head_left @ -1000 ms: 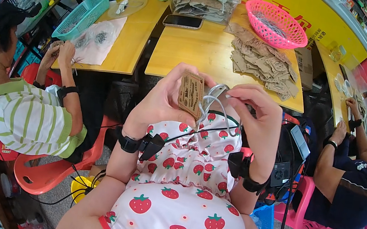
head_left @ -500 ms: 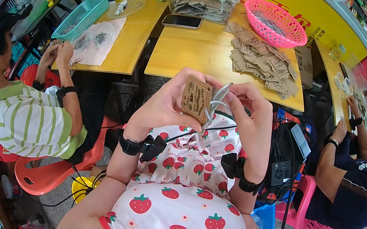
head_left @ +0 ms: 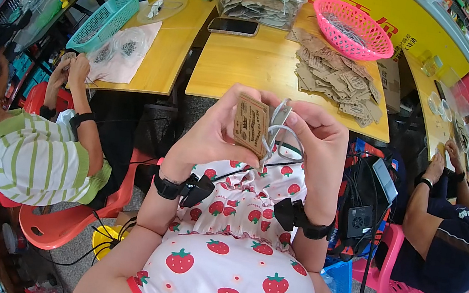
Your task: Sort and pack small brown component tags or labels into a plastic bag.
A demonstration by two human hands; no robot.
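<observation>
A small stack of brown printed cardboard cards [head_left: 251, 128] is gripped in my left hand [head_left: 205, 136], its thumb below the stack and its fingers behind. Thin grey-white loops [head_left: 295, 133], like cord or elastic bands, stick out at the right edge of the cards. My right hand [head_left: 322, 136] is closed at that edge, thumb and fingers pinching around a loop. The fingertips behind the cards are partly hidden. Both hands are above my lap, just in front of the table edge.
The yellow table [head_left: 239, 74] carries a heap of brown cards [head_left: 341, 83], a pink basket [head_left: 377, 46] with grey loops, a phone [head_left: 233, 27] and a clear bin [head_left: 258, 4] of cards. People sit left [head_left: 38, 159] and right [head_left: 445, 238]. A black device [head_left: 359, 219] stands at my right.
My right hand has shifted slightly at the card edge, and a grey loop now bows out farther to the right. The cards stay in my left hand.
</observation>
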